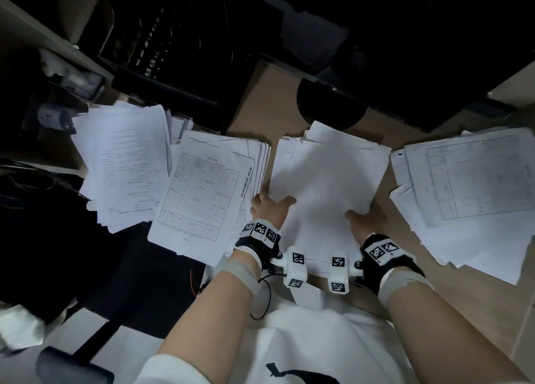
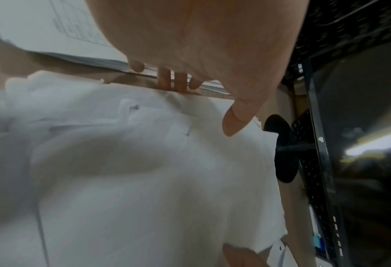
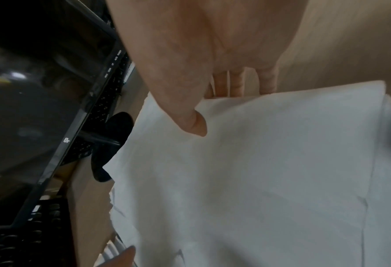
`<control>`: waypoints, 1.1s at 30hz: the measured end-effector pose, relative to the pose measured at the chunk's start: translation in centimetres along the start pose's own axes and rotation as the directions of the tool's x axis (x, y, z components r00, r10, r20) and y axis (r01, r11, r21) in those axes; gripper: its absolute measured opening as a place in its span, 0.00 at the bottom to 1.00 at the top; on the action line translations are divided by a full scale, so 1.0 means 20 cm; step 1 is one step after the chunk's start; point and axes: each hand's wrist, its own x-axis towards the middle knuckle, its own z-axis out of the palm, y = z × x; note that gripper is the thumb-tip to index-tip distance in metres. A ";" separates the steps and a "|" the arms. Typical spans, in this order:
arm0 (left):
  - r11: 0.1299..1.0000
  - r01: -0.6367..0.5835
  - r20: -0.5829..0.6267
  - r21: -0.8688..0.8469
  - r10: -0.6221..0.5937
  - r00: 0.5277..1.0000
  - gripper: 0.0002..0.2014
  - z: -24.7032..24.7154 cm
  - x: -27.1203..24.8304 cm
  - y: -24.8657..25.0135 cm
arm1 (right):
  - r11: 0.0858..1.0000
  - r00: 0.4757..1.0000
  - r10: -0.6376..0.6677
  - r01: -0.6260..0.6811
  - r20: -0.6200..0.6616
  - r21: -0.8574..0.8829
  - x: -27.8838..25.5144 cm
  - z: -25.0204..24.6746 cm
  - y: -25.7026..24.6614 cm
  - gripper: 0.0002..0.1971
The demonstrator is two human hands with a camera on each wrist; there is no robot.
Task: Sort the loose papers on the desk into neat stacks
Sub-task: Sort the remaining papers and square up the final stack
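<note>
At the desk's (image 1: 262, 94) near edge, dead centre, I had the blank-topped paper stack (image 1: 324, 181) held from both sides. My left hand (image 1: 267, 207) gripped its left edge: thumb (image 2: 235, 119) flat on the top sheet, fingers (image 2: 164, 80) curled under the edge. My right hand (image 1: 366, 216) mirrored that on the right edge, thumb (image 3: 191, 121) on top, fingers (image 3: 236, 83) wrapped below. The sheets in it were fanned unevenly at the far corners, not squared. Couldn't tell whether the stack was lifted or flat on the wood.

Other piles on the desk:
- form stack (image 1: 202, 192) just left of the held one, printed table on top, its near end overhanging the desk edge, edges splayed
- text-page pile (image 1: 124, 163) further left, partly under the form stack, messy
- table-sheet pile (image 1: 474, 192) to the right, apart from the held stack, with bare wood between

Behind the papers: round black monitor base (image 1: 330, 106), the far corner of the held stack overlapping it; dark monitor (image 3: 41, 101) above it; black keyboard (image 1: 162, 36) at the back left. Wrist cameras (image 1: 296, 265) with printed marker tags were strapped on both wrists.
</note>
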 end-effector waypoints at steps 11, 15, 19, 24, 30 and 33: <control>0.999 -0.030 0.053 0.020 0.029 0.998 0.46 0.03 0.03 0.01 | 0.999 0.986 0.027 -0.033 0.165 0.034 -0.03 -0.03 -0.06 0.35; 0.999 0.001 0.012 0.051 -0.002 1.000 0.48 0.06 -0.02 0.09 | 0.988 0.986 -0.012 -0.013 0.164 0.152 -0.06 -0.10 -0.05 0.24; 0.994 -0.108 -0.074 0.035 0.110 0.991 0.46 0.15 -0.10 0.23 | 0.982 0.988 -0.044 0.015 0.150 0.187 -0.06 -0.26 -0.01 0.37; 0.963 -0.248 0.050 -0.106 0.254 0.966 0.34 0.46 -0.25 0.43 | 0.968 0.993 -0.090 0.068 0.082 0.242 0.03 -0.62 0.13 0.37; 0.955 -0.273 0.146 -0.115 0.288 0.946 0.37 0.95 -0.46 0.62 | 0.943 0.997 -0.034 0.008 0.075 0.331 0.19 -1.02 0.39 0.37; 0.958 -0.284 0.164 -0.032 0.286 0.944 0.34 1.14 -0.48 0.69 | 0.931 0.995 0.025 -0.057 0.093 0.360 0.29 -1.17 0.51 0.37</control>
